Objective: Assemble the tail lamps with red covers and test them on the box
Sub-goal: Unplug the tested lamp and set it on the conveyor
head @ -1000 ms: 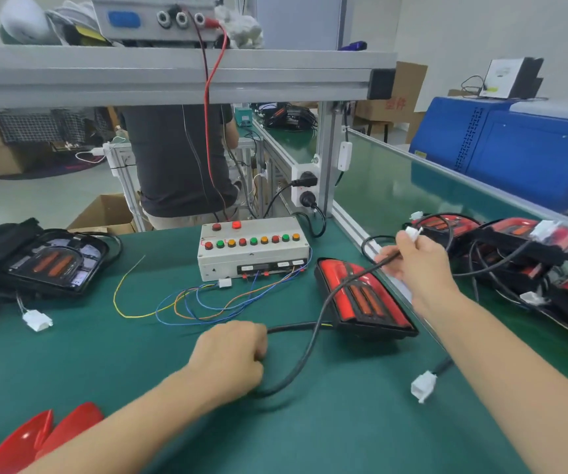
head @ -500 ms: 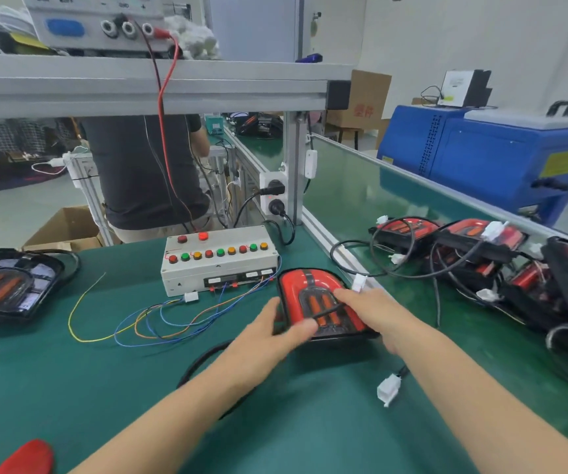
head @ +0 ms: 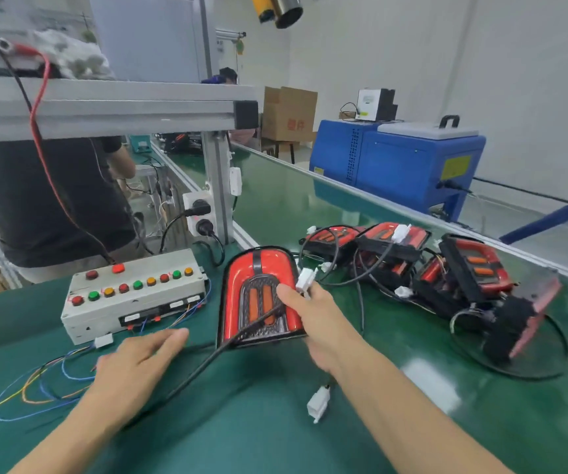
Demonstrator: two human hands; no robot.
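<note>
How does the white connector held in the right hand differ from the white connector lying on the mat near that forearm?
The held connector is pinched in the right hand, raised over the red tail lamp; the loose connector lies on the green mat, untouched. The held connector is upright; the loose connector lies flat. Both are white plastic plugs on black cables.
</note>
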